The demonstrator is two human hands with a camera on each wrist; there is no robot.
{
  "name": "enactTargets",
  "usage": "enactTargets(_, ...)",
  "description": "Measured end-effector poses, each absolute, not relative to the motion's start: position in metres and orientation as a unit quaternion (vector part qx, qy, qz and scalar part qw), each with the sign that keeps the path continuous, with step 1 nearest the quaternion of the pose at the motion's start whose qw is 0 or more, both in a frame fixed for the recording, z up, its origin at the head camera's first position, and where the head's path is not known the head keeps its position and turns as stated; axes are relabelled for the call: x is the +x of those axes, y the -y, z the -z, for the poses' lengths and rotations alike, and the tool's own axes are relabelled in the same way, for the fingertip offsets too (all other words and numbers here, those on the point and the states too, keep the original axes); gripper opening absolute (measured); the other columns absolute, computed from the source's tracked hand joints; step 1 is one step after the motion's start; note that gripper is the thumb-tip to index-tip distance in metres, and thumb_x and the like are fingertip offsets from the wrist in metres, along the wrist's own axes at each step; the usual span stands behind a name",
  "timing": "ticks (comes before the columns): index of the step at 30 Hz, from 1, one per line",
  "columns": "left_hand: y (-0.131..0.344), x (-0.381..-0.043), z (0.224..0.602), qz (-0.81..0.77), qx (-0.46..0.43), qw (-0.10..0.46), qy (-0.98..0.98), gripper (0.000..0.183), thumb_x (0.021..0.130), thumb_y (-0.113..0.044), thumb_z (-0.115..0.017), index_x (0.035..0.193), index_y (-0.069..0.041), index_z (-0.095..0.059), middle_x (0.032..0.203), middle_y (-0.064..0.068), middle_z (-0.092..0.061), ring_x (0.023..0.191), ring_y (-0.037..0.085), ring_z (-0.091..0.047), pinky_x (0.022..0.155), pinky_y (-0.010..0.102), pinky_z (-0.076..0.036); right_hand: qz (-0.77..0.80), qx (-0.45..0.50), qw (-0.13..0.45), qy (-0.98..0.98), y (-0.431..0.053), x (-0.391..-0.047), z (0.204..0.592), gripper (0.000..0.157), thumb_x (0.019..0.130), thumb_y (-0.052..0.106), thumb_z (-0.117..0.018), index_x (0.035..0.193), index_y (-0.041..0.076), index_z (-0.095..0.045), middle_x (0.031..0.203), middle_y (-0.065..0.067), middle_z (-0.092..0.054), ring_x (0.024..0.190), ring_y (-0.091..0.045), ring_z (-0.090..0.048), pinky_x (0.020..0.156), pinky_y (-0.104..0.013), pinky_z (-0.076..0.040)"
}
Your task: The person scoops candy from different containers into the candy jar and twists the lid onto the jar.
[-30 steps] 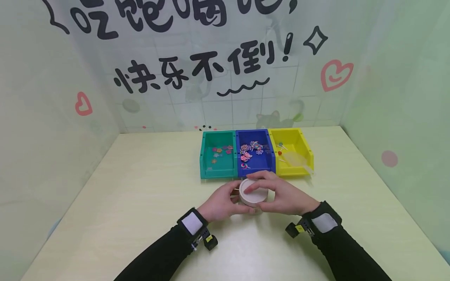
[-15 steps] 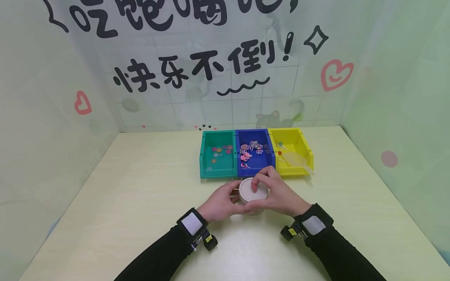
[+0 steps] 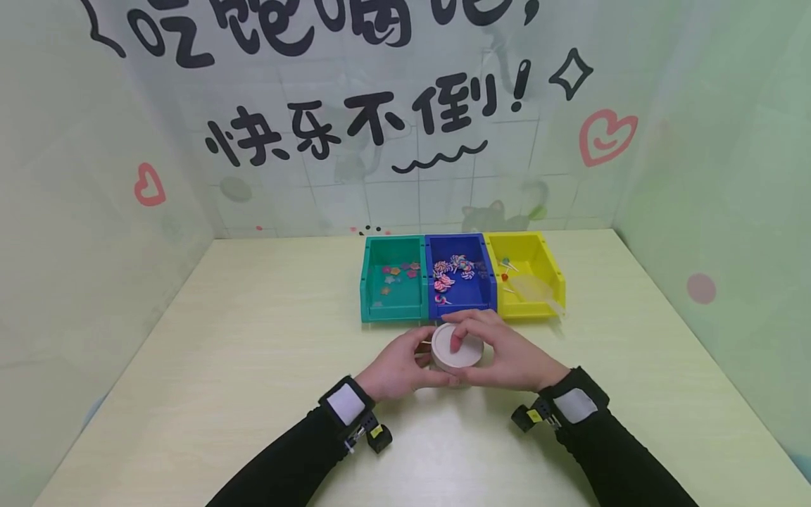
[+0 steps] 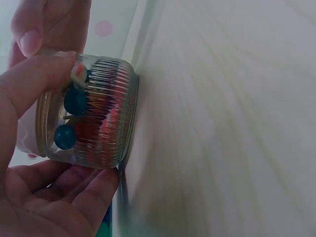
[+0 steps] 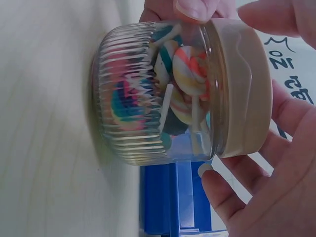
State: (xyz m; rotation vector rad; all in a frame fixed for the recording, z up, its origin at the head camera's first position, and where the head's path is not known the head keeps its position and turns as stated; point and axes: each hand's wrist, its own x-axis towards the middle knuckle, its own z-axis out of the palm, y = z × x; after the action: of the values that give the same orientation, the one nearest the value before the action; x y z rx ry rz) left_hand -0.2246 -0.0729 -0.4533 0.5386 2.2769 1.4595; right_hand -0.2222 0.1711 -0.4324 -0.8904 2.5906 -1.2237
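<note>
A small ribbed clear jar [image 4: 101, 111] stands upright on the table, filled with tiny lollipops and blue balls. It wears a pale, flat lid [image 3: 457, 348]. My left hand [image 3: 405, 362] grips the jar's side, its thumb and fingers on opposite sides of the glass. Above it, my right hand [image 3: 510, 358] holds the lid by its rim between thumb and fingers, with one bent finger over the top. In the right wrist view the lid [image 5: 247, 89] sits on the jar's neck, and swirled lollipops [image 5: 190, 71] show through the glass.
Behind the jar stand three joined bins: a green bin [image 3: 395, 310] with small flower pieces, a blue bin [image 3: 462, 299] with swirl lollipops, and a yellow bin [image 3: 538, 257] with ball lollipops and a translucent scoop [image 3: 532, 287]. Printed curtains surround the table.
My right hand twists left round the lid, then shifts back right with its fingers spread round the rim again. The left hand and the jar stay in place.
</note>
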Motion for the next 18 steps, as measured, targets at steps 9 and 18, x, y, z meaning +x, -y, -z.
enactTargets(9, 0.0735, -0.2239, 0.454, -0.52, 0.192, 0.19, -0.81, 0.077, 0.092, -0.023, -0.092, 0.157, -0.008, -0.054, 0.153, 0.011, -0.061, 0.14, 0.032, -0.063, 0.121, 0.046, -0.051, 0.412, -0.293, 0.078, -0.859, -0.1709, -0.2236, 0.4339, 0.026, 0.088, 0.024, -0.086, 0.106, 0.031, -0.068, 0.163, -0.009, -0.055, 0.153, -0.038, -0.038, 0.111, -0.065, -0.055)
enactTargets(18, 0.0728, -0.223, 0.4537, -0.527, 0.192, 0.184, -0.807, 0.073, 0.092, -0.017, -0.091, 0.155, -0.007, -0.056, 0.152, 0.014, -0.061, 0.142, 0.036, -0.062, 0.122, 0.047, -0.051, 0.42, -0.254, 0.061, -0.869, -0.1678, -0.2231, 0.438, 0.04, 0.084, 0.043, -0.097, 0.104, 0.032, -0.065, 0.136, -0.001, -0.052, 0.139, -0.029, -0.044, 0.103, -0.048, -0.057)
